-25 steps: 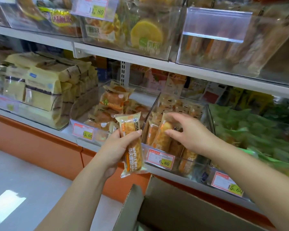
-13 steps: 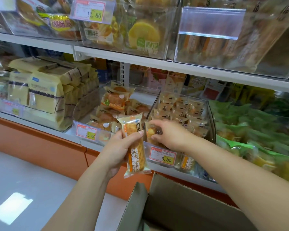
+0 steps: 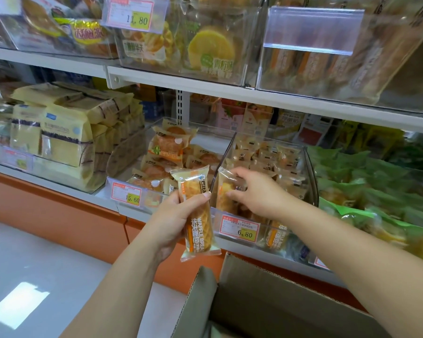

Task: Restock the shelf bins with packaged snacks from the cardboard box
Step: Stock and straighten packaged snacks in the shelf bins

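Two hands busy, head view. My left hand (image 3: 174,220) wraps waffle bread packet (image 3: 197,215), held upright before the bins; cardboard box (image 3: 254,301) below. My right hand (image 3: 254,193) pinches second packet (image 3: 226,191) at front of clear bin (image 3: 310,172). Risks, I judge: released packet topples over front lip; slick wrapper slips.

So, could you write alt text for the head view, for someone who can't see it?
A person's left hand holds a waffle bread pack upright before a shop shelf, while the right hand pinches a second pack standing in a clear bin tagged 6.80. An open cardboard box sits below.
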Demonstrator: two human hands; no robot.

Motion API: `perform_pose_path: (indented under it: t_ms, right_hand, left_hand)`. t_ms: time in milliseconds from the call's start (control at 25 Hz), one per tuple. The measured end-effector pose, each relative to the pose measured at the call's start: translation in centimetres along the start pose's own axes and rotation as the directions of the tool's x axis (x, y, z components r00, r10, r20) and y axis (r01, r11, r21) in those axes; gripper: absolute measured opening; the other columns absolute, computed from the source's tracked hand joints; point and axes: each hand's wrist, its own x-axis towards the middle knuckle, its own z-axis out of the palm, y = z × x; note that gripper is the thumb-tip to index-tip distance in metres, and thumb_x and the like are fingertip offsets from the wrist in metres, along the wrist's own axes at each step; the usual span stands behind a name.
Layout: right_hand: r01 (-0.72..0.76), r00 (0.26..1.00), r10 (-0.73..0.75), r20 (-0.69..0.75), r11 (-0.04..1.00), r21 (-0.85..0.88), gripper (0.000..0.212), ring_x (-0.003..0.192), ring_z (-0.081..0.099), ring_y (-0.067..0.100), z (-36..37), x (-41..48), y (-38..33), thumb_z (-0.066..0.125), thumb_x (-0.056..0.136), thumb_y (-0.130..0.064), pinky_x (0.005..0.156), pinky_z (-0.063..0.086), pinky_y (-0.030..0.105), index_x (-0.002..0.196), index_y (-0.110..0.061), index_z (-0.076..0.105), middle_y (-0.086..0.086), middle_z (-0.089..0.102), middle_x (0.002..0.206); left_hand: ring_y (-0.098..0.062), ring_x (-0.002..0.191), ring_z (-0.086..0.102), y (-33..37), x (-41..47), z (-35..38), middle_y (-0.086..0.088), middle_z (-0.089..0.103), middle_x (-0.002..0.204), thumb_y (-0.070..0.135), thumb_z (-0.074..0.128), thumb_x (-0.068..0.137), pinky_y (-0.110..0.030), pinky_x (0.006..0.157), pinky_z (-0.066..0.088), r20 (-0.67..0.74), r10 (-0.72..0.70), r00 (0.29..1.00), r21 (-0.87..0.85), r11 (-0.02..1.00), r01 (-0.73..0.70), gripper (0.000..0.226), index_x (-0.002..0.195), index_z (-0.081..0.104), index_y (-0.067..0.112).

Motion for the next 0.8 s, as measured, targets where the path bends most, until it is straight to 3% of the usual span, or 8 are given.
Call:
perform_pose_path:
  t_ms: [160, 280, 400, 440, 520, 640, 720, 800]
  right_hand:
    - [-0.015, 0.999, 0.019, 0.036, 0.995, -0.094, 0.055, 0.113, 0.058, 0.02, 1.4, 0.2, -0.2, 0.062, 0.093, -0.031, 0.093, 0.048, 0.031, 0.143, -0.025, 0.04, 0.002, 0.057, 0.136]
    - [-0.032, 0.995, 0.039, 0.097, 0.997, -0.075, 0.058, 0.099, 0.059, 0.016, 0.1, -0.4, -0.7, 0.065, 0.09, -0.037, 0.081, 0.048, 0.028, 0.142, -0.028, 0.041, -0.001, 0.054, 0.139]
    - [0.054, 0.991, -0.074, -0.108, 0.983, -0.174, 0.051, 0.112, 0.056, 0.014, -1.6, -2.3, -1.2, 0.049, 0.097, -0.045, 0.088, 0.045, 0.027, 0.144, -0.032, 0.038, -0.005, 0.053, 0.139]
    - [0.094, 0.973, -0.123, -0.196, 0.984, -0.148, 0.046, 0.118, 0.052, 0.011, -2.2, -3.3, -1.4, 0.04, 0.1, -0.045, 0.09, 0.04, 0.025, 0.143, -0.031, 0.04, -0.008, 0.053, 0.137]
    - [0.135, 0.973, -0.119, -0.2, 0.988, 0.072, 0.042, 0.116, 0.049, 0.003, -3.1, -4.9, -1.8, 0.039, 0.099, -0.048, 0.09, 0.036, 0.022, 0.138, -0.035, 0.046, -0.015, 0.054, 0.13]
    - [0.047, 0.997, -0.023, -0.068, 0.927, 0.373, 0.036, 0.094, 0.065, 0.006, -4.4, -5.8, -1.2, 0.067, 0.086, -0.04, 0.078, 0.053, 0.023, 0.12, -0.035, 0.057, -0.01, 0.067, 0.108]
    - [0.034, 0.981, 0.061, -0.182, 0.875, 0.482, 0.034, 0.083, 0.071, 0.013, -6.3, -5.8, 0.0, 0.075, 0.081, -0.026, 0.069, 0.06, 0.03, 0.112, -0.026, 0.06, 0.0, 0.069, 0.101]
    - [0.068, 0.927, 0.131, -0.35, 0.863, 0.501, 0.03, 0.079, 0.072, 0.016, -8.5, -6.1, 1.5, 0.076, 0.08, -0.02, 0.063, 0.06, 0.028, 0.104, -0.026, 0.059, 0.001, 0.067, 0.102]
  left_hand:
    - [-0.025, 0.095, 0.069, 0.5, -0.2, 0.0, -0.01, 0.073, 0.103, 0.034, 0.07, 0.085, -0.037, 0.074, 0.053, 0.006, 0.002, 1.0, 0.006, 1.0, -0.002, 0.034, 0.115, 0.063, 0.019]
    - [-0.022, 0.093, 0.07, 0.8, -0.7, 0.2, -0.005, 0.075, 0.099, 0.036, 0.071, 0.083, -0.036, 0.074, 0.053, 0.025, 0.025, 0.999, 0.062, 0.998, -0.027, 0.033, 0.112, 0.066, 0.021]
    - [-0.024, 0.097, 0.071, 1.4, -0.9, 0.5, -0.003, 0.076, 0.101, 0.042, 0.077, 0.078, -0.042, 0.084, 0.056, 0.073, 0.072, 0.995, 0.138, 0.987, -0.082, 0.037, 0.108, 0.07, 0.021]
    - [-0.023, 0.097, 0.071, 1.7, -1.0, 0.7, -0.003, 0.076, 0.1, 0.044, 0.078, 0.075, -0.043, 0.086, 0.056, 0.088, 0.089, 0.992, 0.171, 0.98, -0.103, 0.038, 0.104, 0.071, 0.021]
    - [-0.019, 0.093, 0.072, 2.4, -1.2, 1.9, 0.0, 0.076, 0.095, 0.043, 0.078, 0.075, -0.041, 0.086, 0.056, 0.124, 0.14, 0.982, 0.262, 0.95, -0.168, 0.032, 0.098, 0.073, 0.022]
    - [-0.012, 0.093, 0.07, 3.2, -1.0, 4.2, 0.005, 0.075, 0.097, 0.042, 0.079, 0.076, -0.041, 0.089, 0.057, 0.182, 0.245, 0.952, 0.381, 0.875, -0.298, 0.032, 0.103, 0.073, 0.027]
    - [-0.007, 0.1, 0.066, 3.9, -0.3, 5.1, 0.01, 0.071, 0.107, 0.043, 0.079, 0.076, -0.036, 0.092, 0.055, 0.134, 0.353, 0.926, 0.393, 0.839, -0.376, 0.046, 0.117, 0.066, 0.029]
    - [-0.01, 0.111, 0.058, 4.3, 1.0, 4.8, 0.012, 0.064, 0.118, 0.045, 0.072, 0.081, -0.035, 0.099, 0.049, 0.038, 0.539, 0.841, 0.58, 0.673, -0.458, 0.046, 0.123, 0.062, 0.029]
